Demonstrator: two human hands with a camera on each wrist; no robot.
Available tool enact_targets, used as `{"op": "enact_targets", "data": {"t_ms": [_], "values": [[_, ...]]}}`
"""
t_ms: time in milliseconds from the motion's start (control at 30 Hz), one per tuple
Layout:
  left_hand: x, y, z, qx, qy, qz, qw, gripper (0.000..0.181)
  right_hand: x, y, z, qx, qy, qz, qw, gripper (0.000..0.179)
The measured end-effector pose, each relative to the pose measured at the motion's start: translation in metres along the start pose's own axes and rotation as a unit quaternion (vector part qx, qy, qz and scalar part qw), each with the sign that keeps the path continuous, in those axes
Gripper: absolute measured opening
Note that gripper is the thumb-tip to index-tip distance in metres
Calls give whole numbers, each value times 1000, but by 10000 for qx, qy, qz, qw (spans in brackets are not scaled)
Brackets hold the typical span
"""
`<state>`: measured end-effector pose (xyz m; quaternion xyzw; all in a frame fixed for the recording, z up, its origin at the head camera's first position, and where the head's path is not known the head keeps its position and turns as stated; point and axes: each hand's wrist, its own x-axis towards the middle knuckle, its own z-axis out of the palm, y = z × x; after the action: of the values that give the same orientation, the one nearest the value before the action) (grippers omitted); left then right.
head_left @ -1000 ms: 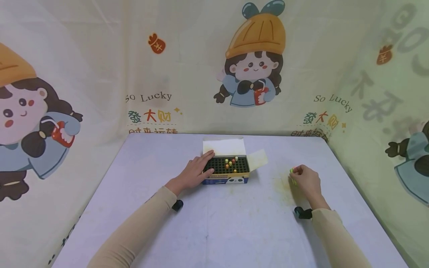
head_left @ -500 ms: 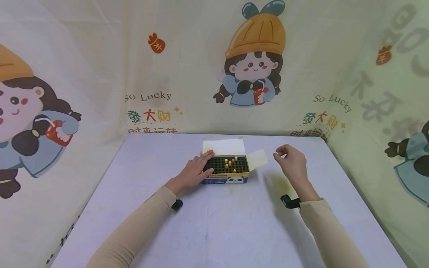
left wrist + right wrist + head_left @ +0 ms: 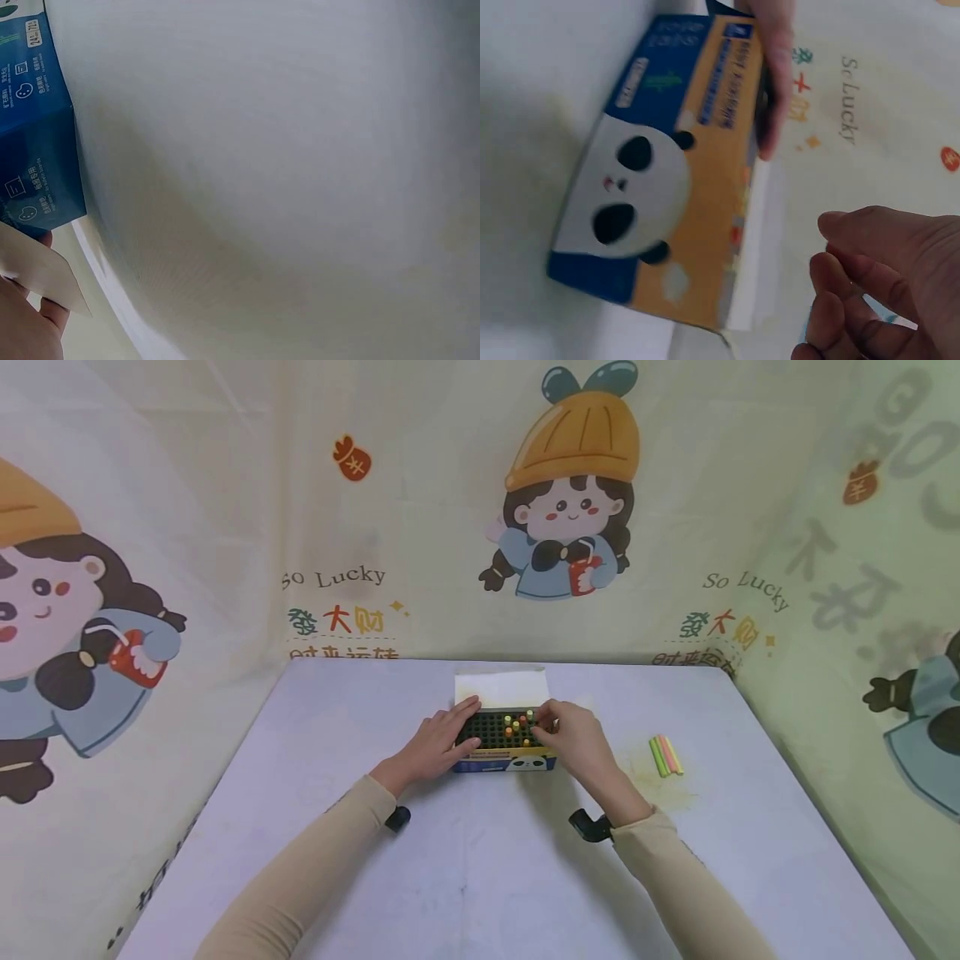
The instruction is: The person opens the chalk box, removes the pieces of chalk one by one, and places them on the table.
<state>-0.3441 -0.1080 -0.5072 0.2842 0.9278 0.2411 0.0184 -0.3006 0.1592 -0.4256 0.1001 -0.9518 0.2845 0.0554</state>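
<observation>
A box of chalk (image 3: 493, 766), blue and yellow with a panda on its front, stands with its lid up. Its black grid (image 3: 486, 732) of holes bears several coloured chalk sticks (image 3: 508, 732). My left hand (image 3: 427, 747) rests on the box's left end, fingers straight along the back and thumb along the front edge. Over the box's right end is my right hand (image 3: 581, 739), its fingers loosely bent near the chalk. In the right wrist view thumb and fingertips stand slightly apart, and nothing shows between them. Several green, pink and yellow chalk sticks (image 3: 666, 756) lie side by side on the table's right.
The white table (image 3: 457, 860) has faint yellow smudges beside the loose chalk. An open side flap (image 3: 41, 266) juts from the box's left end, next to the left hand. Behind the table hangs a printed cloth (image 3: 442, 510) with cartoon figures.
My right hand has left the loose chalk on the right, risen, and moved left to the box. The loose chalk is now uncovered. My left hand stays where it was.
</observation>
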Motion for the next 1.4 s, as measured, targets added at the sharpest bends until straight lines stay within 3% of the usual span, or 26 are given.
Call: {"op": "enact_targets", "data": {"t_ms": [167, 300, 733, 1067, 1400], "values": [[1, -1, 2, 30, 17, 2, 10000, 74, -1, 3, 18, -97, -540, 26, 9985, 12], [2, -2, 4, 108, 5, 17, 9999, 74, -1, 7, 24, -83, -700, 35, 9975, 13], [1, -2, 3, 34, 79, 51, 9999, 76, 7, 5, 28, -425, -832, -69, 9956, 14], [2, -2, 4, 40, 79, 40, 10000, 76, 3, 3, 28, -616, -718, -414, 9947, 11], [3, -1, 3, 38, 114, 55, 9999, 75, 4, 2, 29, -864, -756, -461, 9923, 11]]}}
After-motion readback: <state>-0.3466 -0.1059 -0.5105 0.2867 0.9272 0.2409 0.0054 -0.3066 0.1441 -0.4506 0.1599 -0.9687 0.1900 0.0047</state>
